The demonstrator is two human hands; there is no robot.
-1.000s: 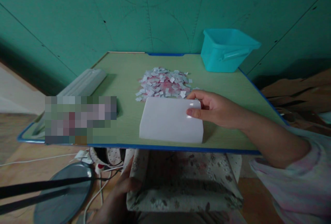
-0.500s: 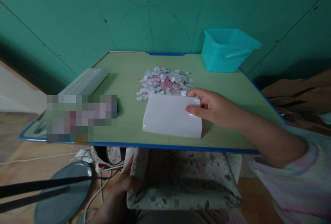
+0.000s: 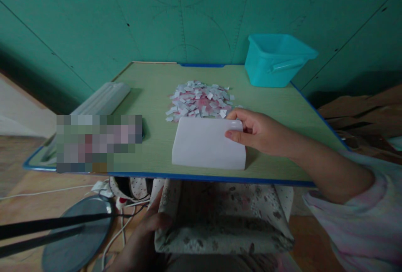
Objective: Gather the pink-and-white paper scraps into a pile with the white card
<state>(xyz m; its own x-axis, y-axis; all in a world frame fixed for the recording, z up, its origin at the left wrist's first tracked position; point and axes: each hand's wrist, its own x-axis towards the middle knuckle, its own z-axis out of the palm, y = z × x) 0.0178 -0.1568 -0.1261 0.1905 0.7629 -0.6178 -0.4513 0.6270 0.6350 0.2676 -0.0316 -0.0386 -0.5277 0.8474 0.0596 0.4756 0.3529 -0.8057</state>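
Observation:
My right hand [image 3: 251, 132] is closed on the right side of a glossy white rectangular piece [image 3: 205, 144], thumb on its face and fingers behind. Whether it is a thin panel or a shallow box I cannot tell. It leans over the table near the front edge. Just behind it lies a heap of small white and pinkish paper scraps [image 3: 197, 98]. Below the table edge, my left hand [image 3: 153, 226] grips the left side of an open floral fabric bin [image 3: 194, 242], its fingers partly hidden by the bin.
On the pale green table [image 3: 150, 96], a turquoise bucket [image 3: 270, 71] stands at the back right. A whitish folded item [image 3: 103, 96] and a blurred-out object [image 3: 100, 142] lie at left. A round grey disc [image 3: 78, 238] and white cables [image 3: 109, 242] are on the floor.
The white piece has shifted slightly toward the front edge and tilted a little in my right hand. My left hand and the bin have hardly moved.

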